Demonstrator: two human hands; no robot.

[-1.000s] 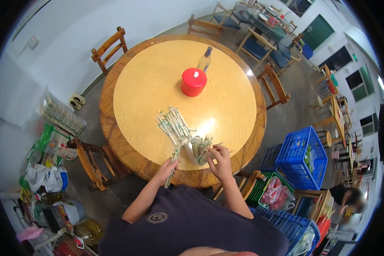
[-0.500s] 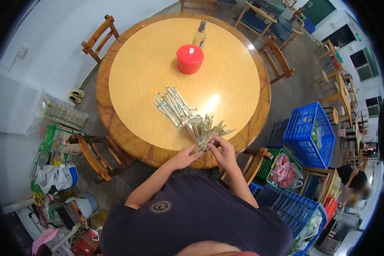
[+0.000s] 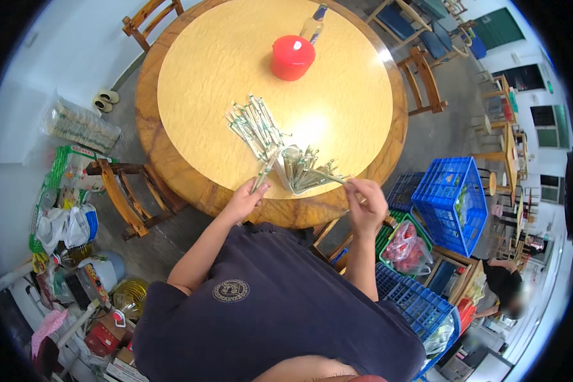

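Observation:
My left hand (image 3: 247, 200) is closed at the table's near edge, pinching the lower end of a few slim wrapped sticks (image 3: 263, 176) that look like disposable chopsticks. To the right, my right hand (image 3: 366, 202) grips the end of another wrapped stick (image 3: 330, 176) between thumb and fingers. A crinkled clear plastic bag (image 3: 295, 186) lies between the hands, with a bunch of the same sticks (image 3: 302, 164) fanning out of it. Just beyond, a loose pile of wrapped sticks (image 3: 254, 129) with green marks rests on the round table (image 3: 197, 83).
A red lidded tub (image 3: 293, 59) and a glass bottle (image 3: 312, 27) stand farther back. Wooden chairs (image 3: 124, 200) surround the table. Blue crates (image 3: 452, 204) are stacked at right, beside a green basket (image 3: 388, 239). Bags and boxes crowd the floor at left. Another person (image 3: 503, 280) is far right.
My hands have moved apart from the bundle, left hand leftward and right hand rightward, each with sticks. The bag now lies on the table between them. The view has shifted.

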